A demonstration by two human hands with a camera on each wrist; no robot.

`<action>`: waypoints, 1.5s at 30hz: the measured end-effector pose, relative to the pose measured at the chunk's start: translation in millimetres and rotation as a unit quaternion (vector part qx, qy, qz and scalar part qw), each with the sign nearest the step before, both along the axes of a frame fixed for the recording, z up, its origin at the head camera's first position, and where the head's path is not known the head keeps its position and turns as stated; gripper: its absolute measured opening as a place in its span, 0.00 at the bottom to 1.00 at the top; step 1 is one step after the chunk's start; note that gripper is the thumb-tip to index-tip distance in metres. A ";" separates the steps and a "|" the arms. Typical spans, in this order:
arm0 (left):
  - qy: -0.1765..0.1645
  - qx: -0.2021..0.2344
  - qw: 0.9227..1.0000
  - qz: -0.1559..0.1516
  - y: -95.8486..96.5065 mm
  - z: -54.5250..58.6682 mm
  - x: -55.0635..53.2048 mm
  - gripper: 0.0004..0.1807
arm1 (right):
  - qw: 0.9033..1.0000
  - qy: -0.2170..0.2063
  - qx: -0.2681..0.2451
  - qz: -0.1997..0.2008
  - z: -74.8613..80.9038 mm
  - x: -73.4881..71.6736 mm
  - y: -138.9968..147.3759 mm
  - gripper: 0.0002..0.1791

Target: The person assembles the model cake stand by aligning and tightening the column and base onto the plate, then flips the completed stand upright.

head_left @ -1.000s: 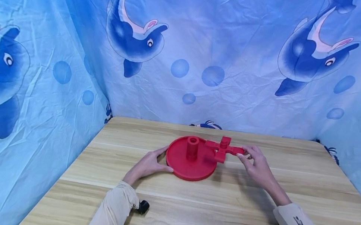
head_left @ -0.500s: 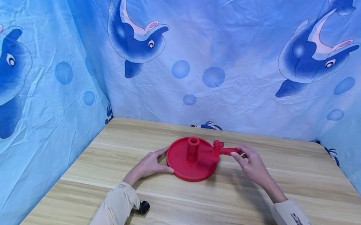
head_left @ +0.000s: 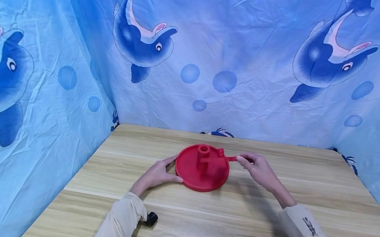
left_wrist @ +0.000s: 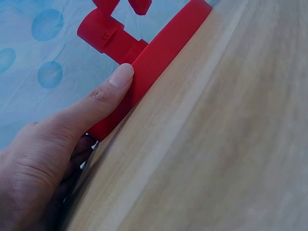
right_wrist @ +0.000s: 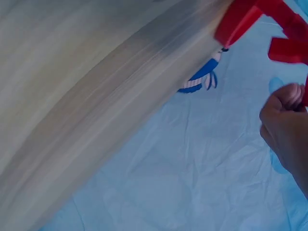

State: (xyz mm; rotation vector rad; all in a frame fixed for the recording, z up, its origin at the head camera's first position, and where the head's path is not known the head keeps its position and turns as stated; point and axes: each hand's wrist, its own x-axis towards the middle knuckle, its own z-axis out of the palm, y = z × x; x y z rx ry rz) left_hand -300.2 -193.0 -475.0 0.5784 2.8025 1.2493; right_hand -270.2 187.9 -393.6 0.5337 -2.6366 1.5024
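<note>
A round red base [head_left: 203, 185] with a raised rim lies on the table, and a hollow red post [head_left: 203, 150] rises from its middle. My left hand [head_left: 156, 174] holds the base's left side; its thumb [left_wrist: 103, 94] lies against the rim in the left wrist view. Between fingers and thumb, my right hand [head_left: 259, 172] pinches one arm of a red cross-shaped piece [head_left: 220, 152]. This piece is tilted above the base's right side, with a small ridged knob on it. In the right wrist view the cross-shaped piece [right_wrist: 286, 50] appears beside the post, partly cut off by the frame's edge.
The wooden table [head_left: 191, 221] ends at the back against a blue dolphin-print curtain [head_left: 185, 102], which also hangs along both sides. A small black device [head_left: 151, 219] sticks out from the left sleeve.
My right hand has moved left, bringing the cross-shaped piece further over the base and nearer the post. The piece has also tipped from flat-facing to nearly edge-on. My left hand keeps its place.
</note>
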 end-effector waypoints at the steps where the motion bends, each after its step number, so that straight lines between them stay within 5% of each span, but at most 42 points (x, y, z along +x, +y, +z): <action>1: 0.000 0.000 1.000 -0.001 0.0 -0.2 0.0 0.59 | 1.000 -0.024 -0.015 0.006 0.6 -1.3 -1.5 0.19; 5: -0.001 -0.004 1.000 0.000 0.1 -0.5 0.0 0.59 | 0.983 -0.135 -0.124 0.034 1.8 -4.7 -10.0 0.23; 10: -0.004 -0.006 1.000 0.001 0.7 -0.2 0.3 0.59 | 0.935 -0.238 -0.257 0.050 0.1 -8.4 -19.5 0.17; 13: -0.003 -0.006 1.000 0.003 0.9 -0.3 0.2 0.59 | 0.914 -0.271 -0.295 0.057 -1.1 -9.8 -24.2 0.13; 21: -0.001 -0.007 1.000 0.003 1.7 0.0 -0.3 0.59 | 0.892 -0.311 -0.328 0.025 -5.8 -15.0 -38.3 0.11; 33: -0.001 -0.008 1.000 0.005 0.6 0.5 1.4 0.58 | 0.875 -0.329 -0.355 -0.021 -3.6 -20.6 -56.8 0.12; 45: 0.006 -0.014 1.000 0.007 1.1 -0.5 0.5 0.59 | 0.903 -0.282 -0.325 -0.013 -5.0 -23.1 -64.6 0.17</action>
